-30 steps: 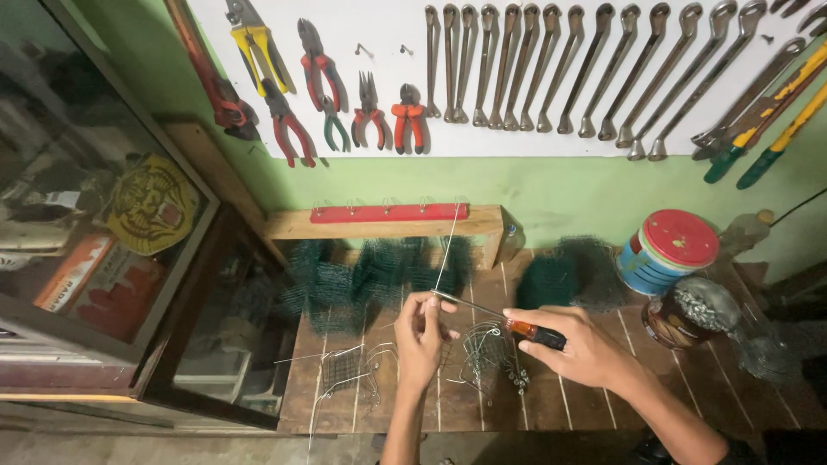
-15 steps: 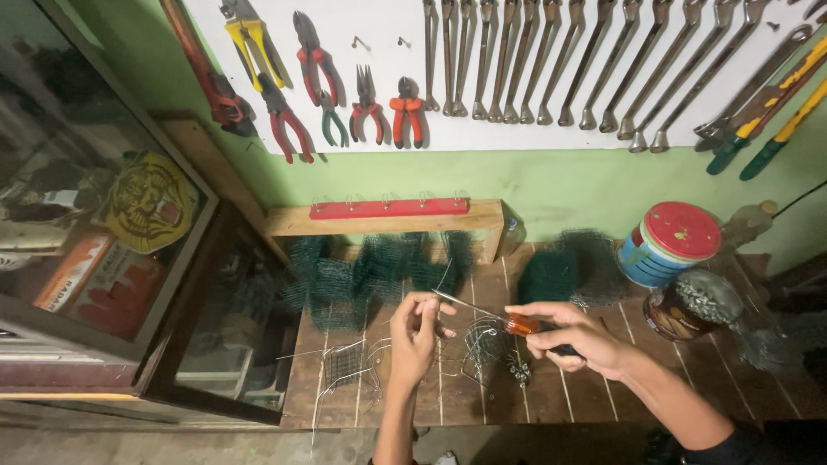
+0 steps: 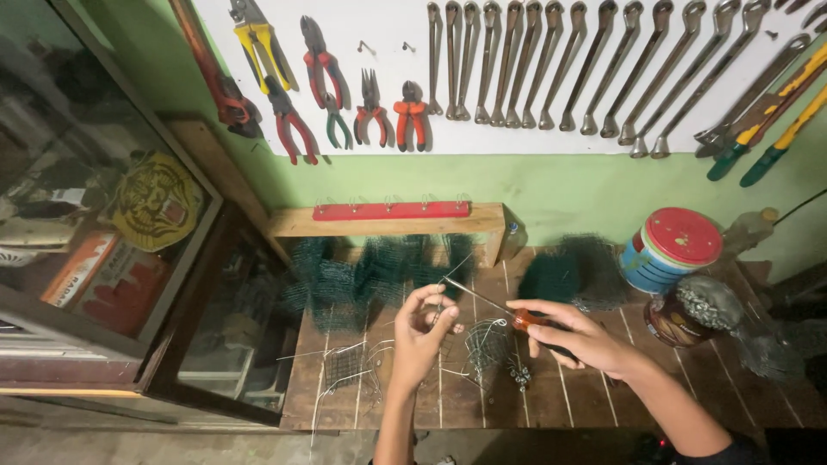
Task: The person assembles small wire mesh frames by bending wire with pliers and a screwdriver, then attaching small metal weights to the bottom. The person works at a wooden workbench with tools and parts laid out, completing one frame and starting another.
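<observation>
Right hand (image 3: 573, 337) grips an orange-handled screwdriver (image 3: 491, 306). Left hand (image 3: 424, 331) pinches thin wire (image 3: 448, 325) at its tip, above the wooden bench (image 3: 594, 400).

pliers (image 3: 320, 65) and wrenches (image 3: 551, 60) on wall, red-lidded tin (image 3: 674, 249), dark mesh rolls (image 3: 379, 267), glass cabinet (image 3: 95, 224)

Two bare forearms come into the picture from the near edge. The left hand (image 3: 424, 331) and its wrist wear nothing: no glove, ring, watch or band shows. The right hand (image 3: 575, 337) is bare as well, fingers uncovered. At the near right corner, the right arm ends in the edge of a dark, black-looking short sleeve (image 3: 732, 449). No other clothing shows.
</observation>
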